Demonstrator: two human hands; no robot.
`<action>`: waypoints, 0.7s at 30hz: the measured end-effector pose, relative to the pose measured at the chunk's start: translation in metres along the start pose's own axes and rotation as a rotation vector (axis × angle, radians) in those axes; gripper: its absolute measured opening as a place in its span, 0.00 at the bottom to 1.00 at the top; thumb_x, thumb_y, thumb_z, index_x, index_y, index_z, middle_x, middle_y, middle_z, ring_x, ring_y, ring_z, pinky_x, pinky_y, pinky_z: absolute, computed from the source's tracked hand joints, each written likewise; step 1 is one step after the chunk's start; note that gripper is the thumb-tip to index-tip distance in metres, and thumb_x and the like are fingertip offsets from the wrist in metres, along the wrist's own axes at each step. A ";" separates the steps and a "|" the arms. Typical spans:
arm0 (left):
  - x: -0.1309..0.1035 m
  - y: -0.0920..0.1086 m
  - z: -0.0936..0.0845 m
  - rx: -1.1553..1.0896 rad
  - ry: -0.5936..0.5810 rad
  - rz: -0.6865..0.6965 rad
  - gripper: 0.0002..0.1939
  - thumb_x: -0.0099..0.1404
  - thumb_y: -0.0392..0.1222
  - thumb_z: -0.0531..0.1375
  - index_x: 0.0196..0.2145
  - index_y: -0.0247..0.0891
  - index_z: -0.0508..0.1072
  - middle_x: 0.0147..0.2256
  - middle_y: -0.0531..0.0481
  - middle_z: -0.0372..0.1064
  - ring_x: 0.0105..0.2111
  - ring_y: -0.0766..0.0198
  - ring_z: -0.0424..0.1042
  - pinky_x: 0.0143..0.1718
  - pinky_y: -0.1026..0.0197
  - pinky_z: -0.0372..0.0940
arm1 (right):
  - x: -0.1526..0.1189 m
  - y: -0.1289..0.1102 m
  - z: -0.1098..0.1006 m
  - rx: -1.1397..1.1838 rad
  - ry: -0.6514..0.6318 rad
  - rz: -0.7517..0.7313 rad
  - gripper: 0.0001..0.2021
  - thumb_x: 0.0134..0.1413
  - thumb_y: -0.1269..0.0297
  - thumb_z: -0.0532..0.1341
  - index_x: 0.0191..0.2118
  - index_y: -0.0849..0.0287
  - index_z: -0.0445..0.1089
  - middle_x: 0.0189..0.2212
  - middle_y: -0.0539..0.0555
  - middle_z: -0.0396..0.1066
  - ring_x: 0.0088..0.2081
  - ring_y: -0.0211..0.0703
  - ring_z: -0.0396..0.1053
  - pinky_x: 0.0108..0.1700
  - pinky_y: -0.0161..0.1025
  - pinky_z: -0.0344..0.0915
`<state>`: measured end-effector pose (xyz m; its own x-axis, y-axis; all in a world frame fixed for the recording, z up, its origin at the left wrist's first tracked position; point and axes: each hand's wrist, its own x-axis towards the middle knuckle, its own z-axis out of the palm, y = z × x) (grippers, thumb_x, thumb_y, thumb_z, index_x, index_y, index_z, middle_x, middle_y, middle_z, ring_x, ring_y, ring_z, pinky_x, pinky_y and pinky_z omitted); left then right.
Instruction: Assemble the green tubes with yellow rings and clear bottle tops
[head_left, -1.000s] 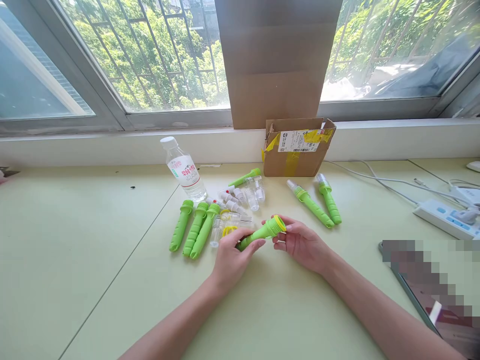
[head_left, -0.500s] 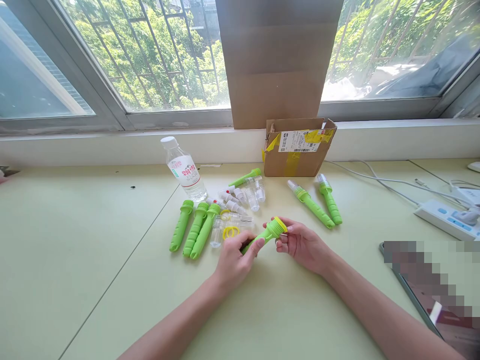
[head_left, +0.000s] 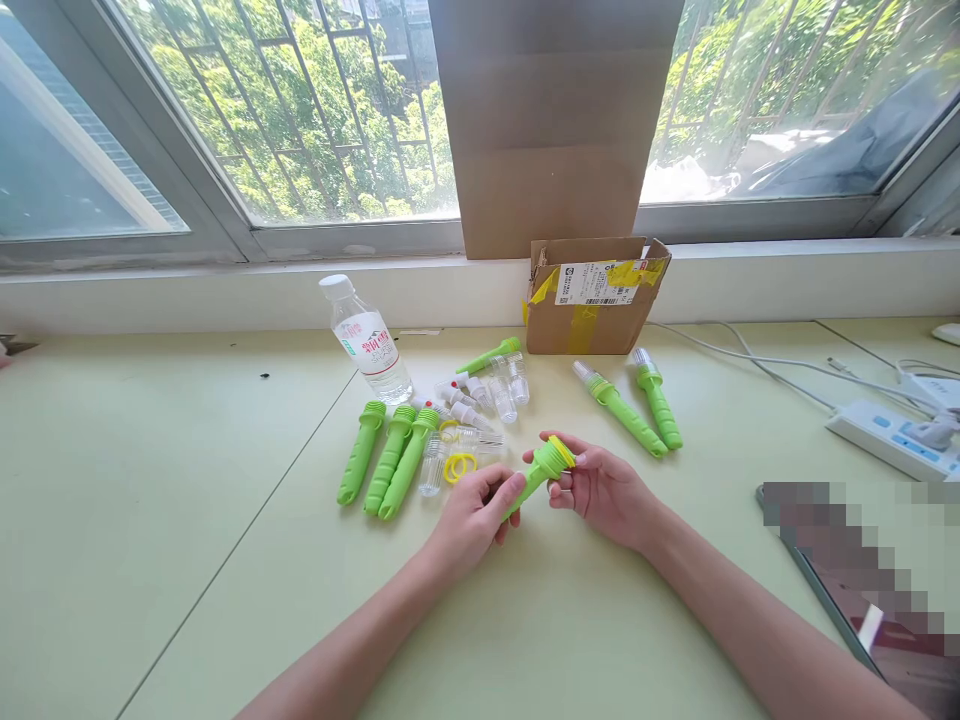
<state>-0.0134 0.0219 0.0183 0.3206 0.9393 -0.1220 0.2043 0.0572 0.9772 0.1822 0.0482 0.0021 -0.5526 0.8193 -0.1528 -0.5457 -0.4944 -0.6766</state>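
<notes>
My left hand point(head_left: 476, 510) is closed around a green plastic flashlight handle point(head_left: 534, 480), tilted with its wide threaded end up to the right. A yellow ring point(head_left: 562, 450) sits around that end, and my right hand point(head_left: 607, 495) pinches it between thumb and fingers. Left of my hands lie several similar green handles point(head_left: 409, 465). Between them and my left hand are loose yellow rings point(head_left: 460, 467) and clear ribbed caps point(head_left: 432, 465). Small white-and-clear inserts point(head_left: 471, 415) lie behind. Two green handles with clear caps fitted point(head_left: 624, 412) rest to the right.
A water bottle point(head_left: 369, 345) stands at the back left. An open cardboard box point(head_left: 585, 325) is against the window wall. To the right are a white power strip point(head_left: 885, 435) with cables and a dark-edged phone-like device point(head_left: 817, 585), partly pixelated.
My left hand has shifted slightly right and its grip on the handle has changed, with the thumb lying further along it. My right hand stays at the yellow ring.
</notes>
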 end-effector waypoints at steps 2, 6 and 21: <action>0.000 0.000 0.001 0.009 0.034 0.005 0.17 0.62 0.56 0.57 0.31 0.37 0.67 0.23 0.55 0.63 0.17 0.72 0.58 0.17 0.68 0.53 | 0.000 0.000 0.000 0.006 0.000 -0.003 0.18 0.50 0.69 0.56 0.48 0.56 0.70 0.44 0.57 0.74 0.31 0.40 0.72 0.42 0.44 0.68; 0.001 -0.004 0.002 0.109 0.142 0.097 0.15 0.57 0.51 0.64 0.31 0.37 0.69 0.25 0.55 0.64 0.23 0.69 0.61 0.23 0.67 0.57 | 0.002 0.002 -0.001 0.009 0.021 -0.014 0.18 0.49 0.68 0.57 0.48 0.56 0.70 0.43 0.56 0.74 0.32 0.40 0.72 0.44 0.45 0.68; 0.000 -0.007 0.003 0.158 0.244 0.154 0.13 0.59 0.50 0.62 0.31 0.36 0.74 0.24 0.52 0.67 0.23 0.67 0.64 0.24 0.65 0.58 | 0.003 0.001 0.002 -0.013 0.044 -0.019 0.15 0.50 0.69 0.58 0.46 0.56 0.70 0.43 0.56 0.75 0.32 0.40 0.74 0.42 0.42 0.69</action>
<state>-0.0120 0.0209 0.0113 0.1319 0.9872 0.0893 0.3180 -0.1274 0.9395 0.1791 0.0493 0.0022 -0.5138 0.8407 -0.1711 -0.5474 -0.4748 -0.6891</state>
